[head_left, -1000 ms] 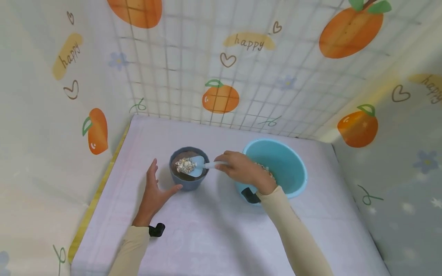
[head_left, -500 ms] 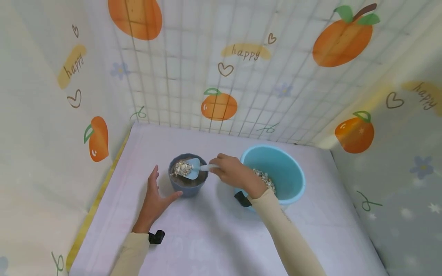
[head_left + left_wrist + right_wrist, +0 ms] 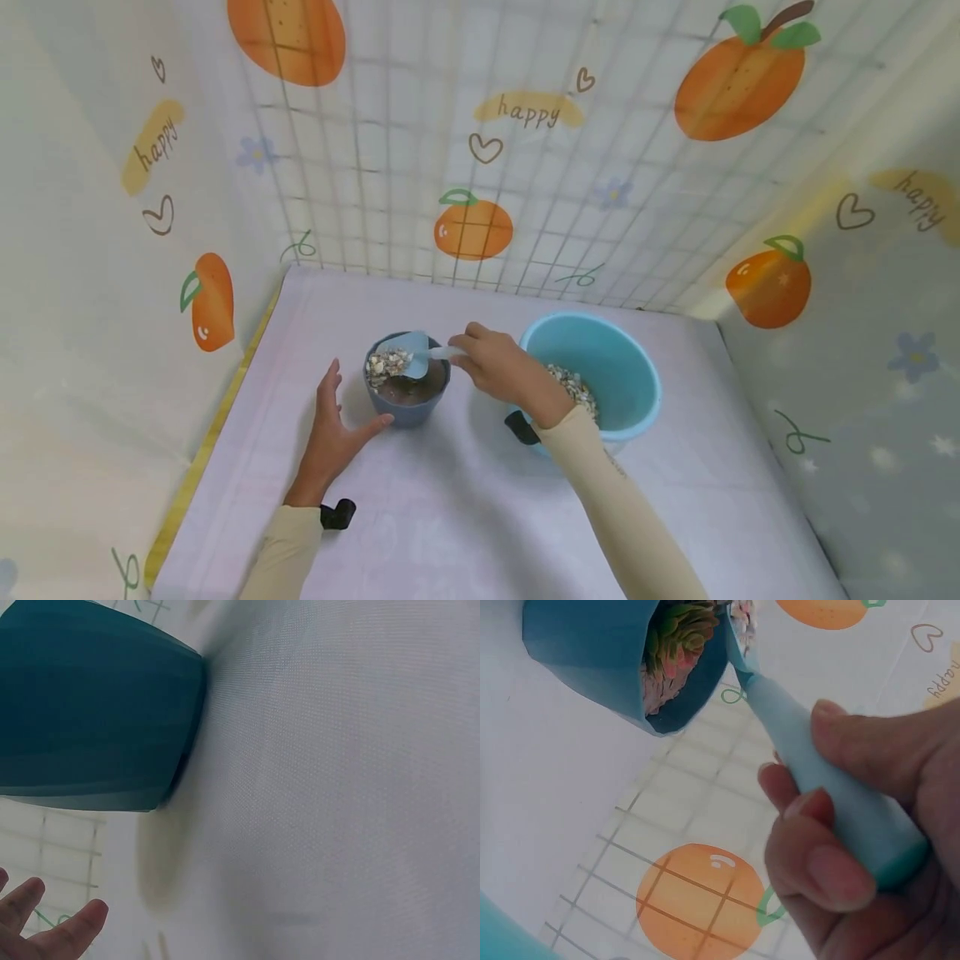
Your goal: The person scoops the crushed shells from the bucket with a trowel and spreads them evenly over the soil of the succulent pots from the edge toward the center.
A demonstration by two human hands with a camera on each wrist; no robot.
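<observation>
A blue-grey flower pot [image 3: 408,414] stands on the cloth-covered table. Inside it, the right wrist view shows a green and pink succulent [image 3: 681,634] in pale soil. My right hand [image 3: 498,362] grips the handle of a light blue hand trowel [image 3: 832,780], fingers and thumb wrapped round it. Over the pot's opening, the blade carries a heap of mixed gravel [image 3: 388,367] towards the left rim. My left hand [image 3: 333,442] is spread at the pot's left side, thumb tip close to its lower front. In the left wrist view its fingers [image 3: 71,930] hold nothing.
Right of the pot, partly behind my right wrist, stands a turquoise basin [image 3: 630,383] with more gravel [image 3: 573,392] inside. Patterned curtain [image 3: 525,183] with oranges surrounds the table at the back and both sides.
My right hand has moved slightly left and back, bringing the gravel-laden trowel from mid-pot to the pot's left rim; its blade now tilts. My left hand stays beside the pot.
</observation>
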